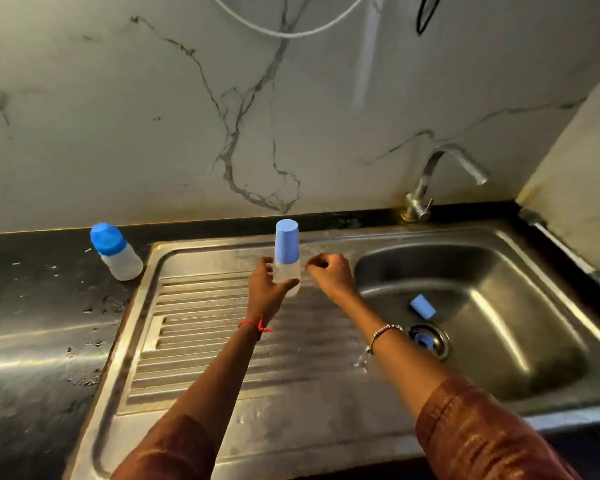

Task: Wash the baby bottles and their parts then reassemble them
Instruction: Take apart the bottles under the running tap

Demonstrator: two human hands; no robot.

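A clear baby bottle with a tall blue cap (287, 247) stands upright on the ribbed steel drainboard (201, 334). My left hand (267, 287) grips its clear body from the left. My right hand (329, 275) hovers just right of the bottle with fingers curled, holding nothing that I can see. A second capped bottle (116, 252) stands on the dark counter at the left. Inside the sink basin (520, 306) lies a loose blue cap (423, 306), and a small blue ring part (422, 340) sits at the drain.
The tap (440, 174) curves over the basin's back edge, and no water is running. The dark counter (32, 306) carries water drops. A marble wall rises behind, and a side wall closes the right.
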